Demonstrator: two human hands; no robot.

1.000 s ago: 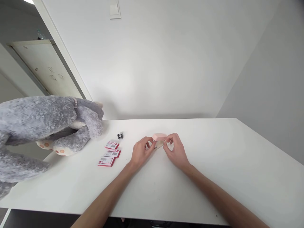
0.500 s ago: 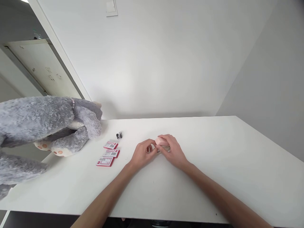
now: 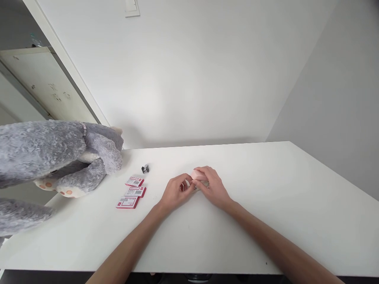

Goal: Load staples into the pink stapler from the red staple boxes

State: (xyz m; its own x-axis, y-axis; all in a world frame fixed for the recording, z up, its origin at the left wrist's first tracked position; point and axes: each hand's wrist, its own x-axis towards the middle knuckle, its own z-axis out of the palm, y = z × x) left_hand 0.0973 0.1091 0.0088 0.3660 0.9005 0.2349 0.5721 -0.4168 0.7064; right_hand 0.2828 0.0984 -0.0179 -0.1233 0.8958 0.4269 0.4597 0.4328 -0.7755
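Observation:
A small pale-pink object with a smooth, block-like body (image 3: 199, 175) is at the middle of the table; its exact kind does not show. My right hand (image 3: 213, 188) is closed around it, fingers over the top and thumb along the near side. My left hand (image 3: 177, 192) meets its left end, fingers curled and thumb and fingertips pinched together. What the left fingertips pinch is hidden or too small to name. A small metallic glint (image 3: 196, 188) shows between the two thumbs.
Left of my hands lie three flat white-and-red boxes with printed labels (image 3: 127, 202). Behind them sits a small black-and-silver item (image 3: 145, 169). A large grey plush toy (image 3: 59, 146) leans over the left end of the white table (image 3: 237, 236). A wall (image 3: 201, 79) closes off the back.
The view has shifted slightly, so everything appears a little further left. Both hands keep nearly the same hold around the pink object.

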